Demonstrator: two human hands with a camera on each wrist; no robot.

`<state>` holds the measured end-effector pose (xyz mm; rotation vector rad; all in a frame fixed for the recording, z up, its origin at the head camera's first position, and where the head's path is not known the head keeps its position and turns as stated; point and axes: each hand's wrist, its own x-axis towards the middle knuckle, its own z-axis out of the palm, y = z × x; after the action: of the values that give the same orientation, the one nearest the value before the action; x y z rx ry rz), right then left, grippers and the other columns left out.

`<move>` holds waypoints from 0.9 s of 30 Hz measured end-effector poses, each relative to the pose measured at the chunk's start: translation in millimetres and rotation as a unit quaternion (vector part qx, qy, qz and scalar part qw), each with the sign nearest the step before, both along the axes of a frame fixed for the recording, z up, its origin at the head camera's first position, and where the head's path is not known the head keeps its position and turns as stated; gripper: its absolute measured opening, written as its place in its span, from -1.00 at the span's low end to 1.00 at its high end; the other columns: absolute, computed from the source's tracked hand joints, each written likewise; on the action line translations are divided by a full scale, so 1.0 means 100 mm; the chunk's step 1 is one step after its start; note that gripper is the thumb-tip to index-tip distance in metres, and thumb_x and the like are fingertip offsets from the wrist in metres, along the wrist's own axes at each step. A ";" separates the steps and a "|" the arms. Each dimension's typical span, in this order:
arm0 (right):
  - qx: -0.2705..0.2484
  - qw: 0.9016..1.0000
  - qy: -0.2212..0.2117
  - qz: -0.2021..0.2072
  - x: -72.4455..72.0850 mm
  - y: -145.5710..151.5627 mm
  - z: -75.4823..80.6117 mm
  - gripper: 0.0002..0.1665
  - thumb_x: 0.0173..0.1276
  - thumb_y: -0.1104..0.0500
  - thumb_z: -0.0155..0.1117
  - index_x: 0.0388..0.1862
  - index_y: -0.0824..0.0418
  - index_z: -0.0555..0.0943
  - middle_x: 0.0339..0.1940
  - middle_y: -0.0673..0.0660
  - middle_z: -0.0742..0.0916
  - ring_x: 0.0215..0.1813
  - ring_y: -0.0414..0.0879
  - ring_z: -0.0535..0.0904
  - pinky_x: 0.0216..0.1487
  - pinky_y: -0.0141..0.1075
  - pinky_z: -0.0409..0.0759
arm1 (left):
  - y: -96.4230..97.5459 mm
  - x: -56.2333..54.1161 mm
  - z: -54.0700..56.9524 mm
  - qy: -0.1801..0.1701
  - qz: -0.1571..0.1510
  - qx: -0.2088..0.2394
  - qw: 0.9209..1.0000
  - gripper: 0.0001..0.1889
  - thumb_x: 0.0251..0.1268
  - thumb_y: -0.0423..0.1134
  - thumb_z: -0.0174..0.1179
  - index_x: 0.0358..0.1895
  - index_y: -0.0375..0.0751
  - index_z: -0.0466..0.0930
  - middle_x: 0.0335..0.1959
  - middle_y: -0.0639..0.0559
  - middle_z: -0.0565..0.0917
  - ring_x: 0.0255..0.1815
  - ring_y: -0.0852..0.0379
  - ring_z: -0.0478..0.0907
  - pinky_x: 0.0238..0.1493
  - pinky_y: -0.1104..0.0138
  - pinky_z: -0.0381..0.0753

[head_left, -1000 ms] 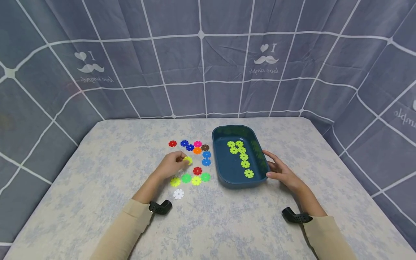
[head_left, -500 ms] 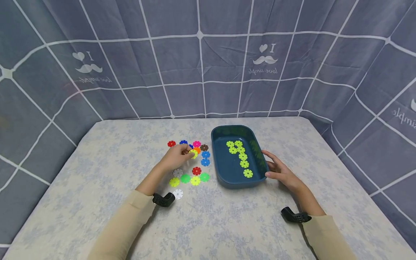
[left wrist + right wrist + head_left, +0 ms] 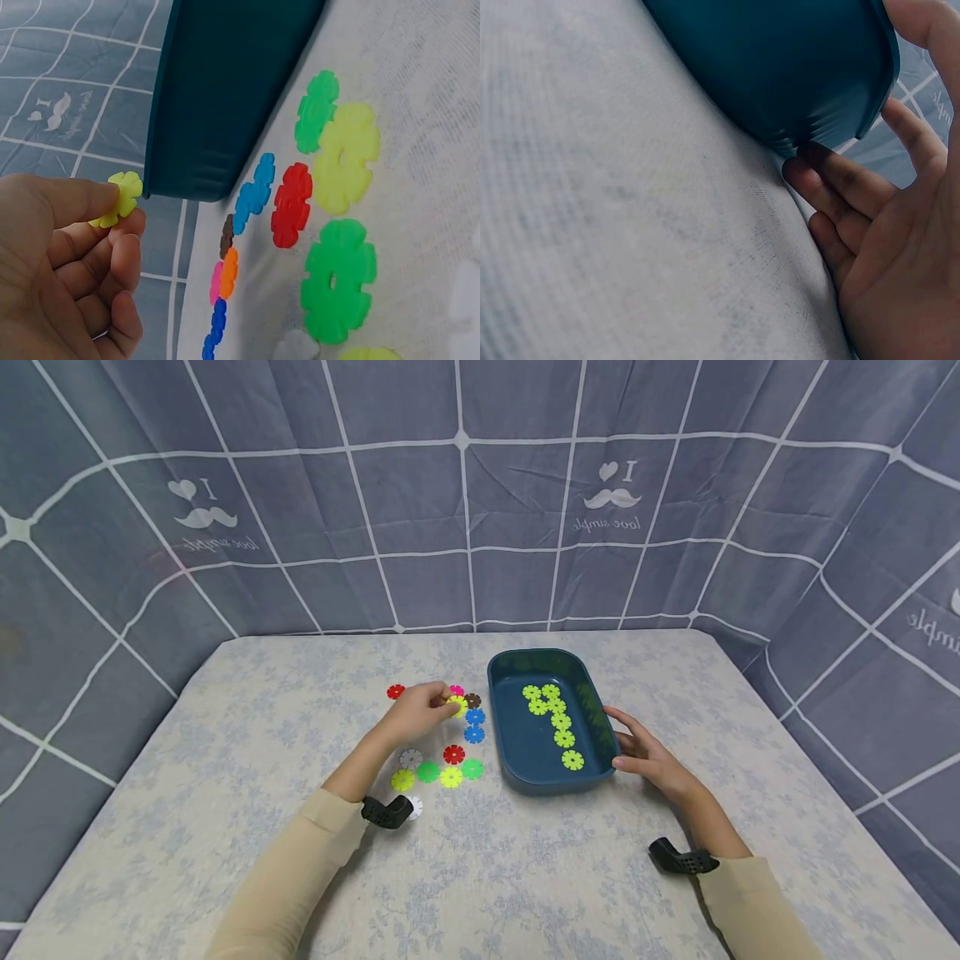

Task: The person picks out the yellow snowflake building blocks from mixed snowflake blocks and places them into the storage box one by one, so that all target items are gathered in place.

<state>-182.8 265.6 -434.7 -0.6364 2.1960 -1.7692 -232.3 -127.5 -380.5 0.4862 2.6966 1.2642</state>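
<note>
Between the thumb and fingers of my left hand is a yellow snowflake disc, a flat notched plastic piece. It hovers above the loose discs, left of the dark teal bin. Below and around it lie blue discs, a brown disc, a pink disc and an orange disc. Several yellow-green discs lie inside the bin. My right hand rests against the bin's right side, with fingers loosely extended along its outer wall.
Nearer the front lie red, green, yellow and white discs. Another red disc is at the far left of the group. A patterned cloth covers the table; a grey-blue grid curtain hangs behind.
My left hand, holding the yellow disc, has moved right and away from me toward the bin, uncovering a white disc and covering the dark blue ones. The right hand has stayed on the bin.
</note>
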 end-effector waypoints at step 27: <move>0.000 1.000 0.009 0.006 -0.01 0.03 -0.02 -0.10 0.40 0.33 0.13 0.59 0.16 -0.08 0.40 0.55 0.29 0.28 -0.21 0.41 0.14 -0.35 0.42 | 0.34 -0.07 0.10 0.026 -0.062 0.030 0.997 -0.84 0.40 -0.21 0.20 -0.13 -0.23 0.61 -0.27 -0.04 0.62 -0.25 0.03 0.53 -0.19 0.21 0.55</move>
<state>-183.5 268.7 -437.1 -0.6670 2.1988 -1.7634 -239.4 -93.2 -370.2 0.6917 2.6286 1.3188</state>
